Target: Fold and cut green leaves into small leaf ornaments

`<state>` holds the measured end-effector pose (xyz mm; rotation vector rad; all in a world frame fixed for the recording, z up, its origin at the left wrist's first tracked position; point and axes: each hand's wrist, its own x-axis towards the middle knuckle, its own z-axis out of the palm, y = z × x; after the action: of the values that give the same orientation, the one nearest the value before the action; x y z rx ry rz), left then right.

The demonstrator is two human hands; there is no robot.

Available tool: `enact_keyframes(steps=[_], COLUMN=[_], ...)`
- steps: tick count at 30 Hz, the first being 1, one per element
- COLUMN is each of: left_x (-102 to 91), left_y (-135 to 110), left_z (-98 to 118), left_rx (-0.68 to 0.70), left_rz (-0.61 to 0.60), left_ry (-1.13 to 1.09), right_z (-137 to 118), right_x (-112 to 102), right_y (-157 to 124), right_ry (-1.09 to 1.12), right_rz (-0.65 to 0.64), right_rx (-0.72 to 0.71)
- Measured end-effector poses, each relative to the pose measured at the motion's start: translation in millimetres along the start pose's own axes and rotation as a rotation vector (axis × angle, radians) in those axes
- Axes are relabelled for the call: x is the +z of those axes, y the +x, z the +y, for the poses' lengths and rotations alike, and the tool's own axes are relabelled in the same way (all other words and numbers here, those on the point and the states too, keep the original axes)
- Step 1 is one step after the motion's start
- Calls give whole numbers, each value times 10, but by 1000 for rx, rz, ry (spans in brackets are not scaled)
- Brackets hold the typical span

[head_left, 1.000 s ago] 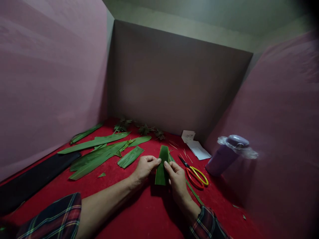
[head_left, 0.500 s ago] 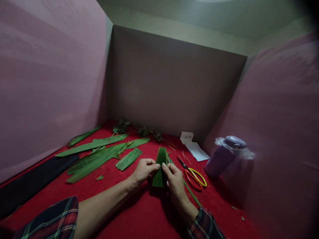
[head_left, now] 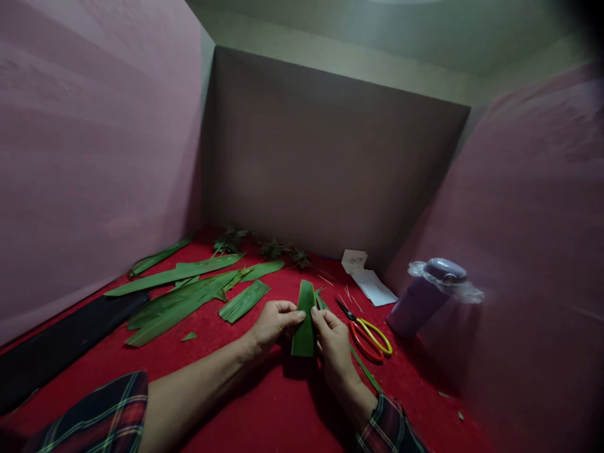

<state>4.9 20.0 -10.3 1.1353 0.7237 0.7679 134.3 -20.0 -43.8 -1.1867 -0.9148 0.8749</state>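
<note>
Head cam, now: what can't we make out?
Head view: back of the leaf strip, hidden by its own front, as are any fingers of the left hand and right hand behind it.
Head view: marks on the white card, too small to read.
Head view: near end of the black item, cut off by the left edge.
Head view: lower leaves in the leaf pile, partly covered by upper ones.

The leaf strip [head_left: 303,333] is green, the surface [head_left: 268,412] red, sleeves [head_left: 106,409] plaid, container [head_left: 418,308] apparently purple.
</note>
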Motion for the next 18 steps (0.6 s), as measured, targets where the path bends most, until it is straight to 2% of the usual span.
enact_keyframes(steps=[10, 15, 18], left_x=[-22, -5, 5], left_y=[32, 35, 24], left_z=[8, 27, 41], left_rx=[46, 130, 133], left_rz=[87, 169, 170], left_ry=[34, 88, 88], right_z=[-26, -28, -33], right_x=[4, 28, 37], right_y=[-17, -26, -33], right_ry=[3, 12, 28], right_rz=[4, -26, -22], right_rx=[0, -6, -27])
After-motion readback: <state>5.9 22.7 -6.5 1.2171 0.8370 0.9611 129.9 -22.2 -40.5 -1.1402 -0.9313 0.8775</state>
